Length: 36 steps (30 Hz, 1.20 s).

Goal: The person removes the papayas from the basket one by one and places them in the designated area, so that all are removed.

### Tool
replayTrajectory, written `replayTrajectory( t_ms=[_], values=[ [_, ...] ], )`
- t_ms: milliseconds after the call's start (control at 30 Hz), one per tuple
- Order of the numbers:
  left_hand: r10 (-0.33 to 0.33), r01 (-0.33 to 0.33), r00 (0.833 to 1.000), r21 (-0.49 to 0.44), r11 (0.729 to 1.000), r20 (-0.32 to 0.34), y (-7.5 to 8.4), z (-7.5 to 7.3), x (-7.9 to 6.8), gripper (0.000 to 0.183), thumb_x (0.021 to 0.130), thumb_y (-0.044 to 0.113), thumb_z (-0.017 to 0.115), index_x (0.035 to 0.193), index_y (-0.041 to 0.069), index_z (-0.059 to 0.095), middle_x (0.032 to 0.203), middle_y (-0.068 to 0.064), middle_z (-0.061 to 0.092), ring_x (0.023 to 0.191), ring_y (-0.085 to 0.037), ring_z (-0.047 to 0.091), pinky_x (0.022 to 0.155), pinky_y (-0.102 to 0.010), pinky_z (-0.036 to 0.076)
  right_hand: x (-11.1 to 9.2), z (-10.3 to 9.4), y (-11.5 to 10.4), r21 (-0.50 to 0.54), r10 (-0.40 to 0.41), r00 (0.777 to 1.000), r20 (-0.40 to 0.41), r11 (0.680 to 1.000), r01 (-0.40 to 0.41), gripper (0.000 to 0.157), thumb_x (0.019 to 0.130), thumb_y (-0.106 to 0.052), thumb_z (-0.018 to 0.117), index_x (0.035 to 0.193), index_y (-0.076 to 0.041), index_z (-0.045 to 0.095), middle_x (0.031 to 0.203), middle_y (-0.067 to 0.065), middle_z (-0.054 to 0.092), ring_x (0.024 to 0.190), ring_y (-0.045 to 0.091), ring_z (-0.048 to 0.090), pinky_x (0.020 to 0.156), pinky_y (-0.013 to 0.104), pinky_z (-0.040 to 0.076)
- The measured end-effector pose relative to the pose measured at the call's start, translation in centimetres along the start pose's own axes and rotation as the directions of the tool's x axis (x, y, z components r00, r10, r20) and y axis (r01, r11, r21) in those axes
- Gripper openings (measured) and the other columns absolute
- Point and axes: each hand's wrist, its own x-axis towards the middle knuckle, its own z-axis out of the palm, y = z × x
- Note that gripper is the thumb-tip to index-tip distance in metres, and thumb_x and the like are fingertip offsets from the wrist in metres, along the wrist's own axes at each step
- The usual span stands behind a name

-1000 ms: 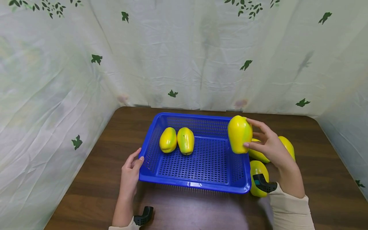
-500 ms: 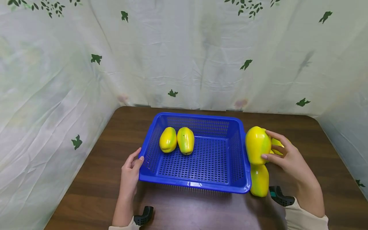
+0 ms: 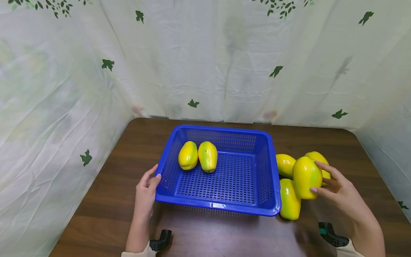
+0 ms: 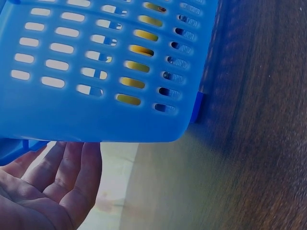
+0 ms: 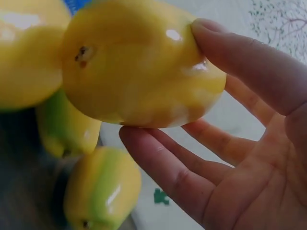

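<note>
In the head view my right hand pinches a yellow-green papaya between thumb and fingers, to the right of the blue basket. The right wrist view shows the thumb on one side of this papaya and fingertips on the other. My left hand grips the left rim of the blue plastic basket, thumb over the edge. Its other fingers lie under the rim in the left wrist view. Two papayas, a left one and a right one, lie side by side inside the basket.
Close to the basket's right side lie a front papaya and a back papaya. Another papaya is partly hidden behind the held one. The brown wooden table ends at a patterned white curtain.
My right hand has carried the papaya from over the basket's right rim, rightward and toward me, past the basket. The left hand and basket stay in place.
</note>
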Motion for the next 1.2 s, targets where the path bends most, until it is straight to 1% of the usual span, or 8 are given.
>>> replayTrajectory(
  t_ms=[33,133,267,367,533,767,1100,1200],
  values=[
    [0.002,-0.002,1.0,-0.003,1.0,-0.001,0.0,0.0,0.0,0.036,0.092,0.021,0.053,0.128,0.018,0.051,0.105,-0.021,0.058,0.083,-0.019,0.061,0.068,-0.028,0.051,-0.2,-0.1,0.3,-0.005,0.01,1.0,0.004,1.0,-0.01,0.076,0.081,-0.019,0.067,0.143,-0.025,0.024,0.14,0.022,0.017,0.098,-0.001,0.045,0.067,0.022,0.047],
    [0.002,-0.002,1.0,-0.006,1.0,-0.005,0.1,0.1,0.0,0.036,0.092,0.02,0.053,0.127,0.018,0.051,0.105,-0.021,0.058,0.082,-0.019,0.061,0.068,-0.029,0.051,-0.8,-0.3,1.2,0.013,0.049,0.998,0.026,0.999,-0.049,0.076,0.082,-0.019,0.067,0.143,-0.026,0.022,0.141,0.021,0.015,0.098,0.0,0.044,0.068,0.025,0.047],
    [0.001,-0.001,1.0,0.0,1.0,-0.005,0.2,0.0,0.0,0.037,0.092,0.021,0.053,0.128,0.017,0.051,0.106,-0.021,0.058,0.083,-0.018,0.06,0.068,-0.028,0.051,-1.3,-0.1,2.3,0.019,0.086,0.995,0.051,0.996,-0.087,0.076,0.083,-0.021,0.065,0.144,-0.025,0.02,0.142,0.021,0.013,0.11,0.031,0.04,0.073,0.042,0.046],
    [0.001,-0.001,1.0,-0.001,1.0,-0.005,0.3,0.1,0.0,0.037,0.092,0.021,0.053,0.128,0.017,0.051,0.106,-0.02,0.058,0.083,-0.017,0.06,0.069,-0.027,0.05,-1.6,0.3,3.0,-0.005,0.086,0.995,0.057,0.996,-0.086,0.076,0.083,-0.022,0.065,0.144,-0.023,0.02,0.14,0.023,0.016,0.11,0.044,0.037,0.073,0.052,0.044],
    [0.006,-0.006,1.0,-0.012,1.0,-0.001,0.3,0.1,0.0,0.037,0.092,0.02,0.052,0.128,0.016,0.051,0.106,-0.02,0.058,0.083,-0.017,0.06,0.069,-0.027,0.05,-1.9,1.0,4.0,-0.041,0.049,0.996,0.071,0.998,-0.046,0.073,0.083,-0.018,0.065,0.143,-0.014,0.023,0.136,0.025,0.023,0.105,0.044,0.043,0.07,0.049,0.045],
    [0.005,-0.005,1.0,-0.005,1.0,-0.002,0.2,0.0,0.0,0.037,0.092,0.021,0.052,0.128,0.016,0.051,0.106,-0.02,0.058,0.084,-0.017,0.06,0.069,-0.026,0.05,-1.7,1.8,4.6,0.014,0.072,0.986,0.151,0.997,-0.075,0.071,0.086,-0.016,0.061,0.143,-0.007,0.018,0.138,0.029,0.017,0.107,0.049,0.039,0.072,0.049,0.045],
    [0.0,0.0,1.0,0.0,1.0,-0.014,0.0,0.1,0.0,0.036,0.092,0.02,0.053,0.127,0.017,0.052,0.103,-0.02,0.059,0.08,-0.017,0.06,0.066,-0.026,0.05,-1.6,2.0,4.3,0.009,0.111,0.985,0.132,0.994,-0.113,0.075,0.088,-0.021,0.06,0.144,-0.006,0.012,0.139,0.029,0.017,0.113,0.051,0.033,0.074,0.058,0.042],
    [0.004,-0.004,1.0,-0.005,1.0,-0.01,0.1,0.0,-0.1,0.036,0.092,0.02,0.053,0.128,0.016,0.051,0.104,-0.021,0.058,0.08,-0.016,0.06,0.066,-0.026,0.05,-1.4,2.2,4.0,0.034,0.114,0.989,0.097,0.993,-0.117,0.075,0.088,-0.022,0.059,0.144,-0.007,0.01,0.141,0.029,0.014,0.117,0.053,0.025,0.08,0.064,0.035]
  ],
)
